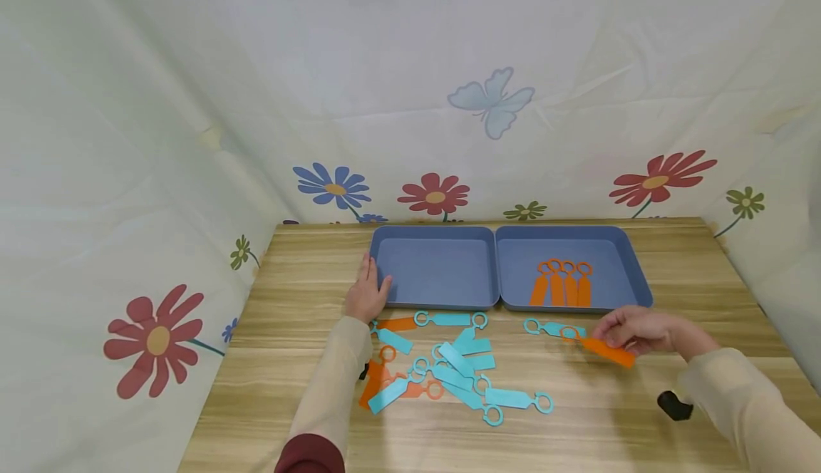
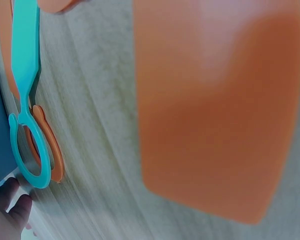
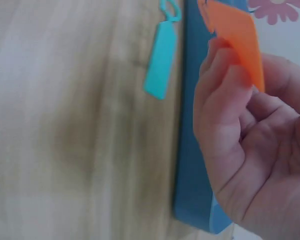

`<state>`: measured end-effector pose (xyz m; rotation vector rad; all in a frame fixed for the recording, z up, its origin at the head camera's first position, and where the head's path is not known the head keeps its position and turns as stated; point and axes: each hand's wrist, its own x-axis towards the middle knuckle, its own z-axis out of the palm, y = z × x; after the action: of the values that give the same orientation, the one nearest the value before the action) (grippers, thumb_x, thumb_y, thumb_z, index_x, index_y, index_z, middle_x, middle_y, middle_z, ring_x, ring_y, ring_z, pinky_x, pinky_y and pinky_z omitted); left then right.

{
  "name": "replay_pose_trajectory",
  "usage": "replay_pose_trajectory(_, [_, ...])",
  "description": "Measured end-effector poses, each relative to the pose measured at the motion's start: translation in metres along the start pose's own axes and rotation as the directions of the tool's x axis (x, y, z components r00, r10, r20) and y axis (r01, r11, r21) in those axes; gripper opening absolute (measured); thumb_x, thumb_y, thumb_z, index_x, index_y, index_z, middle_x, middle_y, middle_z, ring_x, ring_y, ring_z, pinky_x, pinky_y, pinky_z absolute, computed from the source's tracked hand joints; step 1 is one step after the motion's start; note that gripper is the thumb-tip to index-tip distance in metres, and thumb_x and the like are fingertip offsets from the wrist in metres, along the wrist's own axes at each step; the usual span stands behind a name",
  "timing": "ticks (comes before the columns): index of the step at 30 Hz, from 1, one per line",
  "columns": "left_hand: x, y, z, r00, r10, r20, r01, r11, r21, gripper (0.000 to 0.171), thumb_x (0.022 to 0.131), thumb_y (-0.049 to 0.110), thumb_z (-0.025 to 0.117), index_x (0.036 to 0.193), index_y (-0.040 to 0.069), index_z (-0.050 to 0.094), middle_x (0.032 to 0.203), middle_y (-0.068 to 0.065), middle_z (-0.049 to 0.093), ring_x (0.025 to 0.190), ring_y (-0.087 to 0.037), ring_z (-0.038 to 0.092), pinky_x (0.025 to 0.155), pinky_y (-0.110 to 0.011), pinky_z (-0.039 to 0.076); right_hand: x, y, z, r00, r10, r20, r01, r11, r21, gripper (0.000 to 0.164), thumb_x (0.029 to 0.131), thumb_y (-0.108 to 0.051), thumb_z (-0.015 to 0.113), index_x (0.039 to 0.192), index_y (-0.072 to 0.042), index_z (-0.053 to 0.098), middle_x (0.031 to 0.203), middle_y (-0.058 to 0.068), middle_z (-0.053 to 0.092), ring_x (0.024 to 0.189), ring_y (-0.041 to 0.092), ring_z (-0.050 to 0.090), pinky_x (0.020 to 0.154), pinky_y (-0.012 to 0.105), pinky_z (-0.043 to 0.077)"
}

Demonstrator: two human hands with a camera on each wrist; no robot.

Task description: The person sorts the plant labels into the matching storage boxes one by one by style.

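My right hand (image 1: pixel 631 330) pinches an orange ring-ended tag (image 1: pixel 609 351) between thumb and fingers, just in front of the right blue tray (image 1: pixel 513 284). In the right wrist view this tag (image 3: pixel 240 32) stands up from the fingertips. A turquoise tag (image 1: pixel 553 328) lies on the table beside it. Several orange tags (image 1: pixel 556 291) lie side by side in the right tray. My left hand (image 1: pixel 365 295) rests against the left edge of the left blue tray (image 1: pixel 436 273), fingers extended. That tray holds no tags.
A loose pile of turquoise tags (image 1: pixel 507 397) and orange tags (image 1: pixel 374 380) covers the table (image 1: pixel 256 387) in front of the left tray, some overlapping. A patterned cloth (image 1: pixel 385 102) hangs behind the table. Something small and black (image 1: pixel 675 406) shows near the right sleeve.
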<state>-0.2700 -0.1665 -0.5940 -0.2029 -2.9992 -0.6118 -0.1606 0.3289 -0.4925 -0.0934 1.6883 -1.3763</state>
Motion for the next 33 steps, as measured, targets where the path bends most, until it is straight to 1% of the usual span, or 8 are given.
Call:
replay_pose_trajectory(3, [0.000, 0.000, 0.000, 1.000, -0.004, -0.001, 0.004, 1.000, 0.002, 0.066, 0.092, 0.048, 0.029, 0.141, 0.003, 0.020, 0.150, -0.006, 0.008, 0.088, -0.035, 0.059, 0.079, -0.044, 0.045, 0.002, -0.010, -0.003, 0.999, -0.029, 0.018, 0.029, 1.000, 0.005, 0.024, 0.082, -0.002, 0.051, 0.105, -0.001, 0.056, 0.082, -0.004, 0.060, 0.064, 0.004, 0.054, 0.056, 0.018, 0.046])
replay_pose_trajectory(8, [0.000, -0.001, 0.000, 1.000, -0.002, -0.007, 0.002, 1.000, 0.000, 0.066, 0.092, 0.047, 0.030, 0.140, 0.003, 0.020, 0.150, -0.006, 0.008, 0.088, -0.035, 0.059, 0.079, -0.044, 0.045, 0.011, -0.024, -0.006, 0.997, -0.064, -0.035, 0.065, 0.997, 0.038, 0.024, 0.083, 0.000, 0.050, 0.105, -0.005, 0.055, 0.082, -0.005, 0.059, 0.067, 0.005, 0.055, 0.061, 0.020, 0.047])
replay_pose_trajectory(12, [0.000, 0.000, -0.001, 1.000, -0.002, 0.000, 0.002, 1.000, -0.001, 0.066, 0.092, 0.047, 0.030, 0.141, 0.003, 0.020, 0.150, -0.006, 0.008, 0.089, -0.035, 0.059, 0.080, -0.044, 0.044, 0.021, -0.034, -0.008, 0.990, -0.082, -0.118, 0.092, 0.992, 0.082, 0.019, 0.085, -0.003, 0.051, 0.102, -0.010, 0.056, 0.084, -0.006, 0.058, 0.069, 0.006, 0.056, 0.065, 0.023, 0.050])
replay_pose_trajectory(15, [0.000, 0.000, -0.001, 1.000, -0.004, 0.008, 0.004, 1.000, 0.003, 0.066, 0.092, 0.047, 0.030, 0.141, 0.003, 0.020, 0.150, -0.007, 0.008, 0.089, -0.034, 0.059, 0.079, -0.044, 0.045, 0.028, -0.040, -0.008, 0.973, -0.085, -0.214, 0.110, 0.988, 0.109, 0.016, 0.086, -0.005, 0.052, 0.100, -0.012, 0.056, 0.082, -0.006, 0.056, 0.070, 0.007, 0.055, 0.067, 0.025, 0.050])
replay_pose_trajectory(21, [0.000, 0.000, -0.001, 1.000, -0.006, 0.010, 0.006, 1.000, 0.001, 0.066, 0.092, 0.046, 0.030, 0.141, 0.003, 0.020, 0.149, -0.008, 0.010, 0.088, -0.034, 0.059, 0.078, -0.044, 0.045, 0.044, -0.045, -0.005, 0.919, -0.088, -0.385, 0.157, 0.976, 0.151, 0.017, 0.088, -0.006, 0.050, 0.105, -0.008, 0.050, 0.082, -0.005, 0.055, 0.067, 0.009, 0.054, 0.064, 0.023, 0.049])
replay_pose_trajectory(27, [0.000, -0.001, 0.000, 1.000, -0.009, 0.013, 0.009, 1.000, 0.001, 0.067, 0.092, 0.048, 0.028, 0.141, 0.004, 0.018, 0.150, -0.006, 0.008, 0.088, -0.034, 0.059, 0.079, -0.044, 0.045, 0.063, -0.044, 0.002, 0.844, -0.096, -0.527, 0.207, 0.966, 0.154, 0.028, 0.087, -0.006, 0.051, 0.113, 0.002, 0.045, 0.078, -0.004, 0.055, 0.065, 0.007, 0.056, 0.064, 0.021, 0.050])
replay_pose_trajectory(29, [0.000, -0.002, 0.000, 1.000, -0.007, 0.006, 0.007, 1.000, 0.001, 0.067, 0.092, 0.048, 0.028, 0.141, 0.004, 0.019, 0.150, -0.006, 0.009, 0.087, -0.034, 0.059, 0.078, -0.044, 0.045, 0.069, -0.043, 0.005, 0.819, -0.094, -0.566, 0.213, 0.965, 0.149, 0.033, 0.086, -0.005, 0.052, 0.116, 0.005, 0.043, 0.077, -0.005, 0.056, 0.064, 0.007, 0.058, 0.063, 0.021, 0.051])
replay_pose_trajectory(33, [0.000, -0.001, 0.001, 1.000, -0.006, -0.008, 0.006, 1.000, -0.003, 0.066, 0.091, 0.048, 0.029, 0.141, 0.004, 0.020, 0.150, -0.006, 0.011, 0.086, -0.035, 0.059, 0.077, -0.044, 0.045, 0.084, -0.040, 0.010, 0.774, -0.112, -0.623, 0.198, 0.978, 0.070, 0.040, 0.086, -0.004, 0.051, 0.122, 0.010, 0.039, 0.078, -0.003, 0.057, 0.064, 0.007, 0.059, 0.065, 0.024, 0.052])
